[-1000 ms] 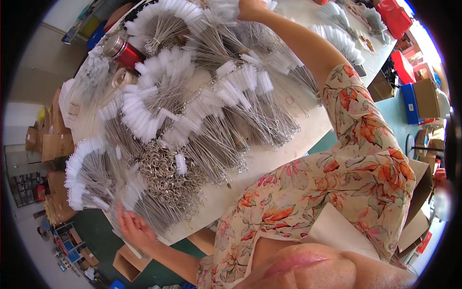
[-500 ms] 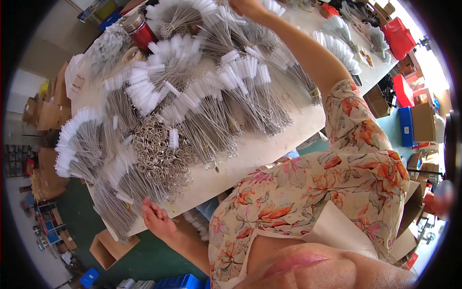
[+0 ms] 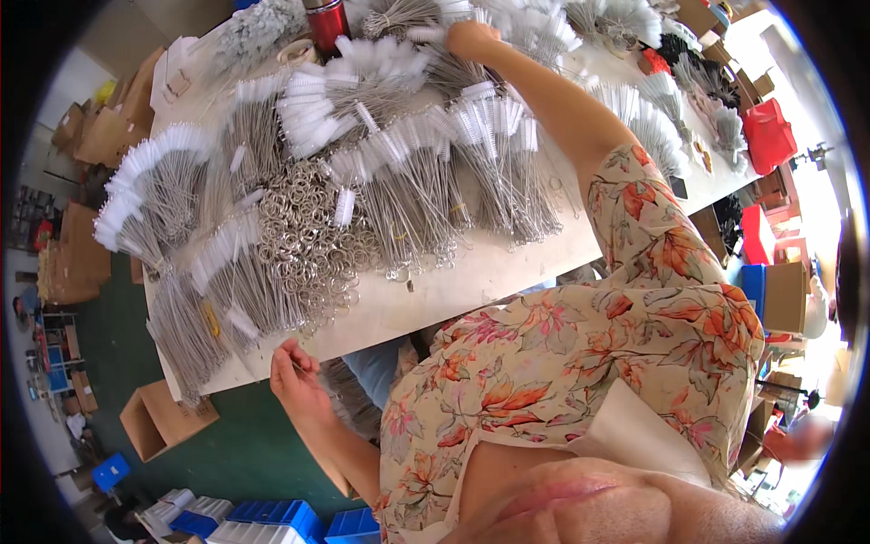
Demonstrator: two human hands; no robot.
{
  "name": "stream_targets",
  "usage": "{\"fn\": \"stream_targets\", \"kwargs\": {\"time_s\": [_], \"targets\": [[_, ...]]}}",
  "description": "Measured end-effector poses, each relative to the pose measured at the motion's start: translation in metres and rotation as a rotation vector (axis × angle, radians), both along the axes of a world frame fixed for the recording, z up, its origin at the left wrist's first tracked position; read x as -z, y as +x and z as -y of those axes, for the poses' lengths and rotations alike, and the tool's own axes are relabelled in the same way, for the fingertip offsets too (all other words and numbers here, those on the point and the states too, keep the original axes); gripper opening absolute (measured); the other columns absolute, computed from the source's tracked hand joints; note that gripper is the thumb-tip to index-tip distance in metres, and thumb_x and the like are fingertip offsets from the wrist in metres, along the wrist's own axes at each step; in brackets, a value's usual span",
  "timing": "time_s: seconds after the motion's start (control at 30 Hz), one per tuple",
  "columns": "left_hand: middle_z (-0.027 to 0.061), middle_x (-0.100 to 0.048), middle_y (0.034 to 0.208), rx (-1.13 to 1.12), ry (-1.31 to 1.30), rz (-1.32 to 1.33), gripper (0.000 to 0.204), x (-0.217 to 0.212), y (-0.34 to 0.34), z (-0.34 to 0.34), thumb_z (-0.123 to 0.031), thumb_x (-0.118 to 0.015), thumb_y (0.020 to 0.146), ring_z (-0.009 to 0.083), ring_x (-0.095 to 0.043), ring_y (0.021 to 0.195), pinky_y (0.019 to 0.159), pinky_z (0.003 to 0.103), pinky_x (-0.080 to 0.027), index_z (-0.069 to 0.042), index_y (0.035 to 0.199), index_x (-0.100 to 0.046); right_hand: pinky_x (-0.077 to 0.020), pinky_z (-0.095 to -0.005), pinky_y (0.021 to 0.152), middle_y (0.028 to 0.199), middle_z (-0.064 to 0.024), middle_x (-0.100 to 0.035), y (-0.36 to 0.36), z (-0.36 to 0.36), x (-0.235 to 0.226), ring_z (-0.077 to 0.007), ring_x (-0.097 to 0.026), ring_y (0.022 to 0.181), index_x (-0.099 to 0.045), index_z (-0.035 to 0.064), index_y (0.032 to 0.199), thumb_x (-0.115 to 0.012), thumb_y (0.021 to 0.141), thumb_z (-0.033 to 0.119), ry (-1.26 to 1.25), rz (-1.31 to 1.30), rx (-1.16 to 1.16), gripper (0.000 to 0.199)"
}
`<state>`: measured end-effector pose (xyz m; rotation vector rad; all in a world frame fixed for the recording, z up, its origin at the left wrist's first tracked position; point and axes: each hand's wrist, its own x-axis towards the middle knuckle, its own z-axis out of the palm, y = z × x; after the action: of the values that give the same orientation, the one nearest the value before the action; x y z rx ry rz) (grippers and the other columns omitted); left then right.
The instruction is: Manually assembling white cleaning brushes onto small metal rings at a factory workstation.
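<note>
At the table's far side my right hand (image 3: pixel 473 41) is closed among bundles of wire-stemmed cleaning brushes, a white bristle head (image 3: pixel 426 34) poking out beside its knuckles. By the near left table edge I hold my left hand (image 3: pixel 297 374) with thumb and fingers pinched together; whatever they grip is too small to tell. Just beyond it lie fanned wire brushes (image 3: pixel 249 281) and a heap of metal rings (image 3: pixel 308 236). One short white brush head (image 3: pixel 344 208) rests on the rings. More brush bundles (image 3: pixel 507 172) with looped wire ends fill the middle.
A red metal flask (image 3: pixel 327 27) stands at the back beside a roll of tape (image 3: pixel 296 52). The pale table (image 3: pixel 435 299) has its near edge by my body. On the green floor sit an open cardboard box (image 3: pixel 163 417) and blue bins (image 3: pixel 272 519).
The view has shifted, so the table sits higher and more to the right. My right hand has come nearer from the top edge, down to the brushes. My left hand stays pinched near the table edge.
</note>
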<state>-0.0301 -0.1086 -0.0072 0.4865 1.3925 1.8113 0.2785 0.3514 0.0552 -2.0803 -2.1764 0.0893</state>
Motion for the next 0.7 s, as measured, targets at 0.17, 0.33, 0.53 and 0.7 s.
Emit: {"fn": "stream_targets", "kwargs": {"time_s": [0.17, 0.33, 0.53, 0.7], "targets": [[-0.001, -0.047, 0.069, 0.151, 0.034, -0.197, 0.026, -0.01, 0.008, -0.038, -0.018, -0.047, 0.094, 0.0039, -0.033, 0.049, 0.042, 0.018, -0.024, 0.004, 0.103, -0.058, -0.0477, -0.036, 0.077, 0.101, -0.0118, -0.058, 0.0, -0.005, -0.031, -0.0212, -0.056, 0.094, -0.061, -0.0014, 0.091, -0.051, 0.09, 0.023, 0.507, -0.449, -0.458, 0.027], [0.0002, -0.05, 0.066, 0.243, 0.294, -0.57, 0.023, -0.041, 0.06, -0.108, -0.009, -0.052, 0.09, 0.0039, -0.046, 0.053, 0.046, 0.018, -0.037, -0.001, 0.112, -0.059, -0.0518, -0.0306, 0.068, 0.088, -0.0099, -0.061, -0.08, 0.165, -0.051, -0.0149, -0.06, 0.08, -0.055, 0.0003, 0.099, -0.05, 0.093, 0.021, -0.207, -1.613, -0.756, 0.022], [0.0039, -0.055, 0.075, 0.279, 0.378, -0.744, 0.019, -0.024, 0.105, -0.141, -0.002, -0.052, 0.089, 0.0083, -0.055, 0.063, 0.058, 0.022, -0.047, 0.003, 0.107, -0.055, -0.047, -0.0267, 0.081, 0.098, -0.009, -0.061, -0.093, 0.274, -0.011, -0.0154, -0.058, 0.092, -0.059, 0.0001, 0.105, -0.053, 0.092, 0.029, -0.518, -1.186, -0.606, 0.032], [0.0117, -0.052, 0.097, 0.026, 0.67, -0.889, 0.01, 0.002, 0.112, -0.122, 0.003, -0.054, 0.086, 0.0188, -0.062, 0.078, 0.069, 0.026, -0.052, 0.0, 0.096, -0.05, -0.0426, -0.0309, 0.089, 0.099, -0.0051, -0.062, -0.04, 0.272, 0.059, -0.016, -0.054, 0.097, -0.066, 0.0043, 0.103, -0.055, 0.091, 0.028, -0.217, -1.471, -0.503, 0.029]]}}
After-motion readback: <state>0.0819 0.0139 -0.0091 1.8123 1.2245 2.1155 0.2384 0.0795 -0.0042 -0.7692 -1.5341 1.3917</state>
